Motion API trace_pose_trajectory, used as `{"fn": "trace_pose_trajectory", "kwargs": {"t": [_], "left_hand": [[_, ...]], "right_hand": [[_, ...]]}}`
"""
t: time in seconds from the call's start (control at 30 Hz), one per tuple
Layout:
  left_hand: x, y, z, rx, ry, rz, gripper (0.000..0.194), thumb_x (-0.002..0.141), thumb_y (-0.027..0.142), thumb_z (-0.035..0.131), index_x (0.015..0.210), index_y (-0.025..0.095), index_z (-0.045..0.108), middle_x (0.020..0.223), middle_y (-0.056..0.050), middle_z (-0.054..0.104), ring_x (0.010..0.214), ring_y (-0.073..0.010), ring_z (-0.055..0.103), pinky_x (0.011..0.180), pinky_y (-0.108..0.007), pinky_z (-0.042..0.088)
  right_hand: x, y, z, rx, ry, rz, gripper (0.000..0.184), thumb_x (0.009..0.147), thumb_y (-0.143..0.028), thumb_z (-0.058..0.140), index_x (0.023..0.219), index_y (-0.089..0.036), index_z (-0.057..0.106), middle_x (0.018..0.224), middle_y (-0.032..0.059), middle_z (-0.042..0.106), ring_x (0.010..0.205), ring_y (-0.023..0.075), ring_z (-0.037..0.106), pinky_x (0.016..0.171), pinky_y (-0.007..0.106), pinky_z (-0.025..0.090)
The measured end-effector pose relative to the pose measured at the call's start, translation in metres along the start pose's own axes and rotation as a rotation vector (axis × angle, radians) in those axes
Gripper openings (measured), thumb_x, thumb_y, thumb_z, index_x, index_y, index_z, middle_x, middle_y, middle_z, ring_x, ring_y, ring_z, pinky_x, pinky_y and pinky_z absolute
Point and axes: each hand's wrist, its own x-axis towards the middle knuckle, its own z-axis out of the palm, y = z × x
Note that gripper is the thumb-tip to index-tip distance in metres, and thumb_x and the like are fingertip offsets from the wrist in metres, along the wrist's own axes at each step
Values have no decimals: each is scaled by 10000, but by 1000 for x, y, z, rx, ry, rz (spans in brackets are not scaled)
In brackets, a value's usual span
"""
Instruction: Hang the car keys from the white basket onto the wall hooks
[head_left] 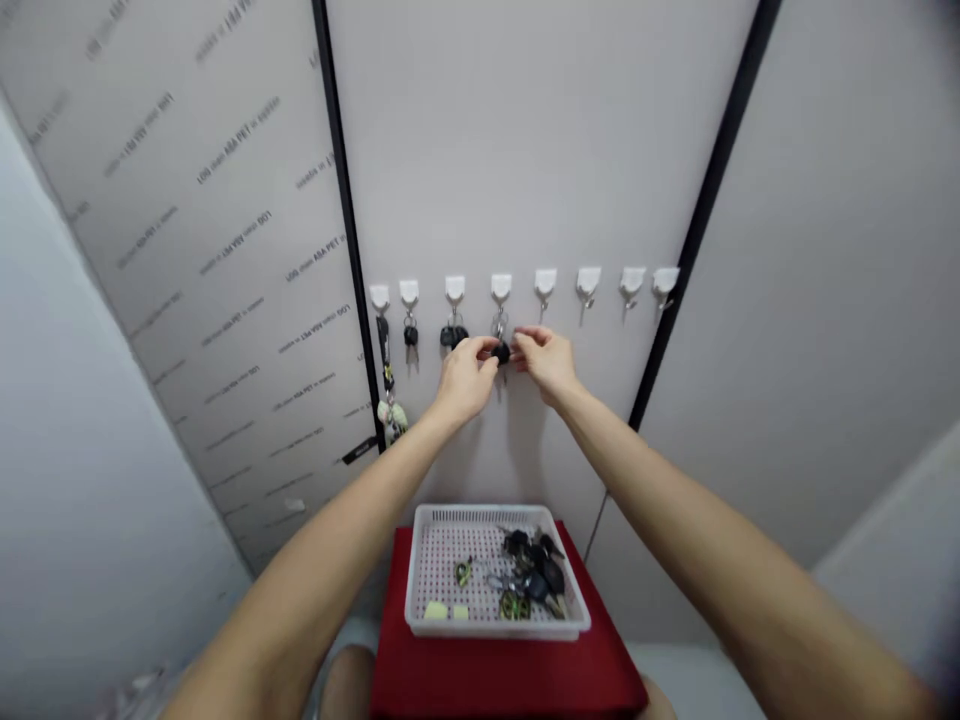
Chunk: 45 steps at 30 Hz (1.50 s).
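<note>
Key [500,353], left hand [466,378] raised, right hand [547,362] opposite

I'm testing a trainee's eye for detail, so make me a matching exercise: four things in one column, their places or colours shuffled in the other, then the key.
Things
1. Basket
2. Stand
3. Black-headed key
4. Black strap

Places or colours
A. Between the left hand and the right hand
B. White, with bunched keys inside
C. Hanging at the leftmost hook
D. Red

Pairs: 1-B, 2-D, 3-A, 4-C
</note>
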Motion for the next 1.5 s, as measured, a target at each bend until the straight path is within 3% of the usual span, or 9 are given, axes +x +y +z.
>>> {"fn": "trace_pose_trajectory", "kwargs": {"t": [0.1,0.23,0.3,0.47,0.73,0.93,1.1,1.4,1.5], "left_hand": [[-51,-26,18,-51,-109,-47,243,652,142,399,864,133,517,839,-40,548,734,-91,496,679,-206,394],[-131,-70,50,65,-396,-254,211,641,152,411,808,130,539,787,-45,553,737,-115,489,693,-234,384],[-162,-88,62,145,-550,-319,233,624,162,432,830,130,535,809,-52,550,762,-133,483,712,-249,374],[-198,-106,73,325,-706,-262,283,595,186,467,868,135,526,883,-74,525,859,-173,445,768,-268,330],[-199,-105,73,296,-682,-372,155,643,156,361,636,162,516,696,-41,554,702,-148,487,641,-256,352],[-190,-110,73,-171,-483,-671,100,672,157,322,622,158,408,557,14,490,537,-82,456,523,-187,350],[-174,-99,66,-340,-437,-626,68,655,164,349,596,160,383,532,39,447,512,-67,416,504,-173,332],[-134,-85,49,-488,-270,-599,64,650,175,362,589,160,373,527,46,448,522,-59,423,528,-171,335],[-125,-80,45,-592,-234,-628,68,647,189,376,588,156,373,521,49,446,497,-51,414,503,-163,334]], "right_hand": [[-29,43,-15,-185,-112,-40,189,623,-178,435,790,-129,508,570,-21,522,436,50,450,408,165,358],[-96,112,-34,-597,-658,31,173,608,-129,413,697,-122,561,566,8,544,512,87,463,527,216,365],[-127,138,-42,-846,-824,-22,165,599,-137,429,669,-130,578,616,36,561,593,124,473,582,249,354],[-158,161,-50,-1191,-849,-225,253,604,-260,488,829,-170,562,870,79,526,834,216,406,692,324,301],[-159,164,-38,-1294,-839,-241,195,676,-204,391,726,-174,578,849,78,505,828,203,387,675,315,273],[-157,166,-44,-1122,-836,-205,257,654,-199,407,875,-196,537,873,50,513,822,166,393,700,272,278],[-152,162,-44,-1087,-824,-134,291,646,-167,373,884,-188,540,840,56,551,820,181,420,714,291,294],[-142,157,-37,-402,-818,115,278,648,-165,357,884,-120,497,777,44,569,711,124,501,659,246,380],[-139,146,-30,-311,-745,80,341,632,-216,434,959,-122,453,799,45,551,724,126,490,681,260,375]]}}
